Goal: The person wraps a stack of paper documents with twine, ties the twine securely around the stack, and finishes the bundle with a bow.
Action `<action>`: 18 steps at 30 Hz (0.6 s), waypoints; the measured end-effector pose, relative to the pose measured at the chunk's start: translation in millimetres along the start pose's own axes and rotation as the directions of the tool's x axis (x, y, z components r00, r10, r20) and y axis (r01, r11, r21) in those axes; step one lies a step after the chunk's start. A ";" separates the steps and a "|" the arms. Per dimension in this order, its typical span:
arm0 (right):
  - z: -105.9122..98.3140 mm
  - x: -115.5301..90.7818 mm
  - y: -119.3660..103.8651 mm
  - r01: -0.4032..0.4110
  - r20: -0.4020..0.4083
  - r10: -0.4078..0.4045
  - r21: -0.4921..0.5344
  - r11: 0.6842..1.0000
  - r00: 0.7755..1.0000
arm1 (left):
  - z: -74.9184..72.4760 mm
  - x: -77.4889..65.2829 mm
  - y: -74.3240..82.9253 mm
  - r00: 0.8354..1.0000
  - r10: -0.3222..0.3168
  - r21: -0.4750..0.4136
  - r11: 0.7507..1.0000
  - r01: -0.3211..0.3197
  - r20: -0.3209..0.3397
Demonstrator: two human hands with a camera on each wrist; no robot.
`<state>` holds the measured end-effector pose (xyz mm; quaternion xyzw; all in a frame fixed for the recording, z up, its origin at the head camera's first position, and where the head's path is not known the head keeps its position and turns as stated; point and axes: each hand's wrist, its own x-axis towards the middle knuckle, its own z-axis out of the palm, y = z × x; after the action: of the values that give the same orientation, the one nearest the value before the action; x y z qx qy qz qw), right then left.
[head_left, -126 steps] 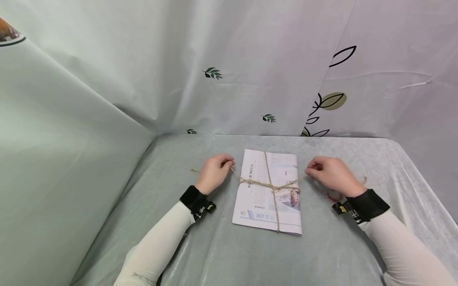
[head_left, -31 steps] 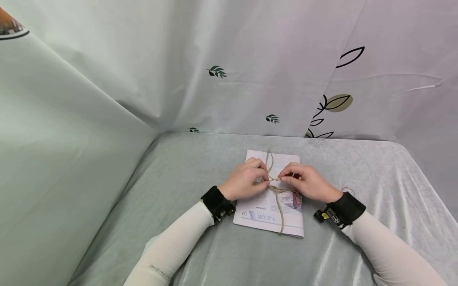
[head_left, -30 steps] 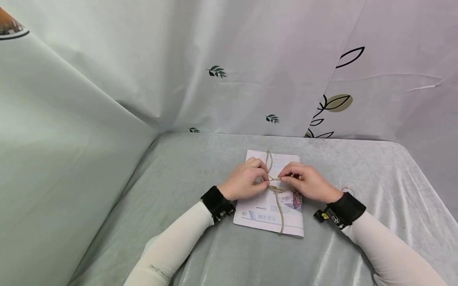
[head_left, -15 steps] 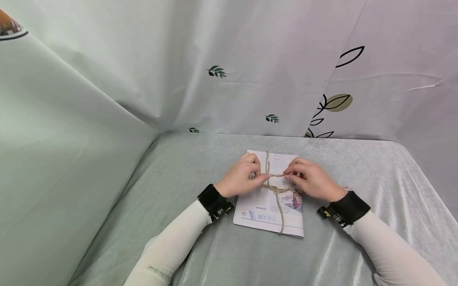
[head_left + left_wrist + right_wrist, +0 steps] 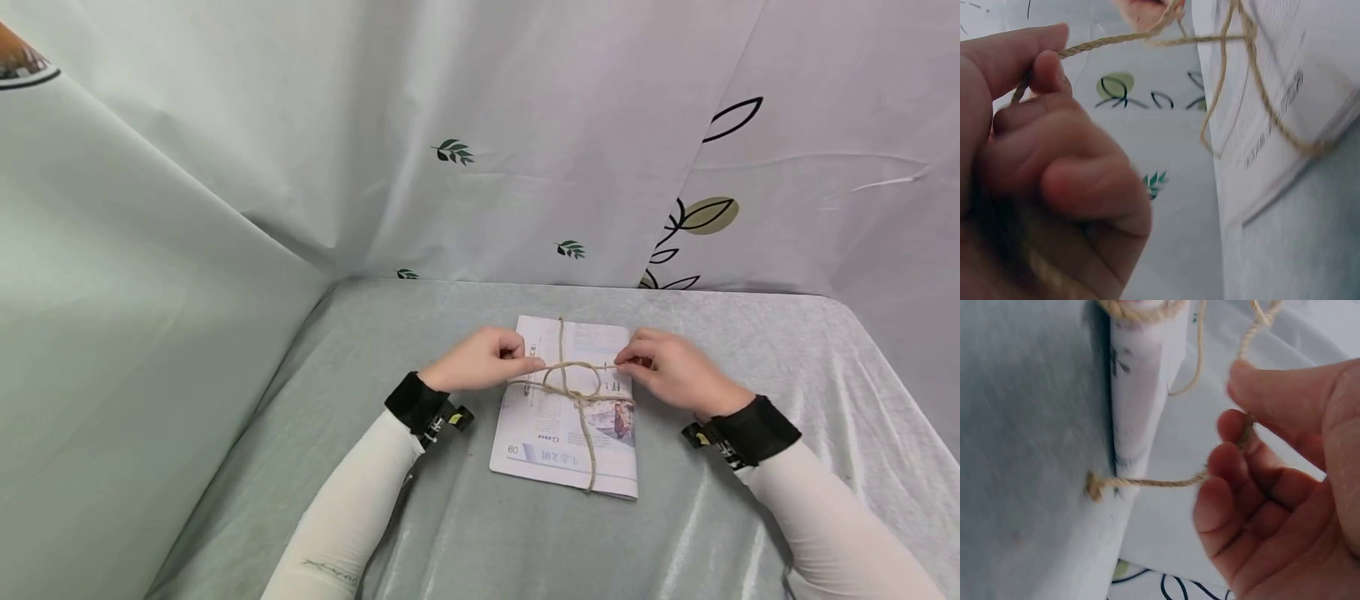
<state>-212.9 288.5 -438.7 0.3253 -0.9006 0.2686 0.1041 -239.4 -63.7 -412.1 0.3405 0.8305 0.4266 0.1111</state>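
Note:
A folded newspaper bundle (image 5: 536, 446) lies flat on the table, with twine (image 5: 590, 450) crossed over it both ways. Above the crossing, a loose round loop stands in the twine. At the bundle's left edge my left hand (image 5: 480, 362) pinches one twine end between thumb and forefinger; the left wrist view shows that twine (image 5: 1107, 42) stretched from the fingertips. Just off the right edge, my right hand (image 5: 678, 375) pinches the other end. In the right wrist view its tail (image 5: 1154, 483) leaves the fingers and finishes in a knot (image 5: 1093, 486).
Grey cloth (image 5: 450, 517) covers the table. Pale fabric (image 5: 525, 125) with leaf prints hangs behind it, and more fabric (image 5: 135, 333) slopes along the left side. Black bands (image 5: 756, 429) with small cameras sit on both wrists.
My hands came together over the bundle from its two sides, crossing the twine ends. Over the last half second they moved apart again, drawing the ends outward and leaving an open loop between them.

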 end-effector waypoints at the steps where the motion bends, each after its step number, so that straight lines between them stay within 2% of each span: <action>1: -2.5 -0.5 0.3 -0.013 0.017 0.013 -0.006 1.000 1.000 | -3.5 -0.9 -0.8 1.000 -0.009 0.010 1.000 0.009 0.001; 5: -12.5 -2.8 1.8 -0.057 0.095 0.060 -0.032 0.998 0.994 | -17.6 -4.8 -5.1 0.999 -0.039 0.045 0.998 0.039 -0.007; 9: -20.4 -4.7 3.9 -0.104 0.184 0.114 -0.063 0.993 0.976 | -30.2 -8.4 -10.6 0.998 -0.065 0.070 0.996 0.063 0.015; 13: -26.5 -7.2 6.4 -0.166 0.272 0.185 -0.091 0.982 0.944 | -38.5 -11.1 -18.1 0.992 -0.111 0.097 0.990 0.105 0.065; 18: -34.3 -10.8 9.6 -0.247 0.347 0.279 -0.134 0.960 0.895 | -44.4 -14.3 -24.4 0.973 -0.185 0.108 0.979 0.171 0.137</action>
<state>-210.3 319.4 -418.0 0.2395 -0.9508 0.1762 -0.0870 -261.3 -111.1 -405.7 0.2998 0.8668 0.3485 0.1933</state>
